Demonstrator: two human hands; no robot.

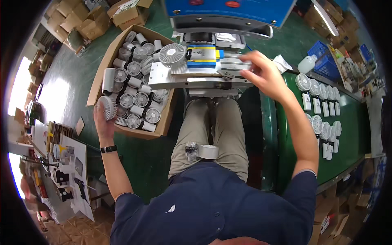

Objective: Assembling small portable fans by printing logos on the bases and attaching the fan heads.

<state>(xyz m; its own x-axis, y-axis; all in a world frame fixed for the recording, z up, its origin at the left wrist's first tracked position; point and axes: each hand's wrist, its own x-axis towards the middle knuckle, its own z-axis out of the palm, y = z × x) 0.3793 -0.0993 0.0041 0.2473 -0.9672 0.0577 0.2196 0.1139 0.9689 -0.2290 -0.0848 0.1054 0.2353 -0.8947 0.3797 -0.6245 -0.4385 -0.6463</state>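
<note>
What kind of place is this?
It looks like a small factory or workshop. There's a big cardboard box full of little fans, a blue machine, and more fans lined up on a green table.

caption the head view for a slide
Left hand holds a white fan at a fan-filled carton; right hand hovers near the metal fixture, two rows of fans on the green table.

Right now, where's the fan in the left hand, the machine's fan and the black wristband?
Fan [109,108] in the left hand [100,121]: head view, its round grille.
Fan [172,54] on the machine [160,78]: head view, its grille's middle.
Black wristband [109,149]: head view, its middle.
</note>
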